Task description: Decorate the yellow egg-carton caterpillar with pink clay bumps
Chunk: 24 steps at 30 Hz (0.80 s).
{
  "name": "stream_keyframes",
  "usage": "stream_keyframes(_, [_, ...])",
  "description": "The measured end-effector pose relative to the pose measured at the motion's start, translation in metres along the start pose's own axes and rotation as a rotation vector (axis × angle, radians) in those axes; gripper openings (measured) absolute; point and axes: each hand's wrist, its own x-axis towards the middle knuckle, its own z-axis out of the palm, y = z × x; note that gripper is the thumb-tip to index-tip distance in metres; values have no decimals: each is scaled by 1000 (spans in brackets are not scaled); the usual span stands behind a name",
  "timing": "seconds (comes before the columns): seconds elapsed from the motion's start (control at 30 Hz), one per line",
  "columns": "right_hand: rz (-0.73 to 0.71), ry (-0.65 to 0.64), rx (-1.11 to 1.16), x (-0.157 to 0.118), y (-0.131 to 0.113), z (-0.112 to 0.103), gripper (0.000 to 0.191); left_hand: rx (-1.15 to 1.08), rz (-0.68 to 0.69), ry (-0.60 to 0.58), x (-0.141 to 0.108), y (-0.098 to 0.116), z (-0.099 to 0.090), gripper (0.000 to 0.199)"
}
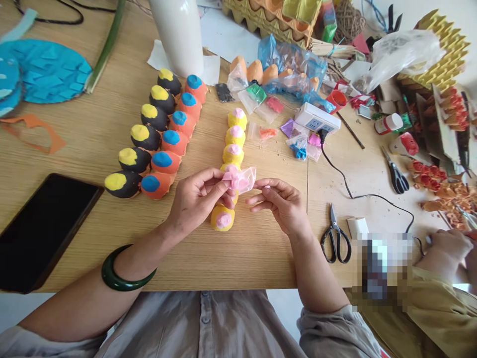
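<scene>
My left hand (197, 196) pinches a crumpled piece of translucent pink material (238, 179) between thumb and fingers. My right hand (278, 206) sits just to its right, fingers curled and apart, holding nothing I can see. Below them runs a line of yellow egg-carton cups with pink tops (233, 154), partly hidden by my left hand; the nearest yellow cup (222, 218) lies under my fingers. To the left stand two rows of painted cups, black with yellow spots (134, 159) and orange with blue spots (162, 159).
A dark green bangle (126, 272) circles my left wrist. A black phone (44, 231) lies at the left, and black-handled scissors (336, 236) lie at the right. Behind are a white power strip (316, 118), plastic bags (292, 62) and craft scraps. A co-worker's hand (447, 248) works at the far right.
</scene>
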Motion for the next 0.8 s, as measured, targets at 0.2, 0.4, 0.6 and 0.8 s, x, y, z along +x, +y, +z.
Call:
stream_keyframes(0.2, [10, -28, 1, -1, -3, -2, 15, -11, -6, 0, 1, 0, 0, 30])
stream_keyframes(0.4, [44, -61, -18, -1, -4, -2, 29, 41, 42, 2, -1, 0, 0, 28])
stream_keyframes(0.6, [-3, -52, -46, 0, 1, 0, 24, 152, 123, 29, -2, -2, 1, 24])
stream_keyframes(0.8, [15, -62, 9, -2, 0, 3, 14, 350, 262, 92, -6, 0, 3, 16])
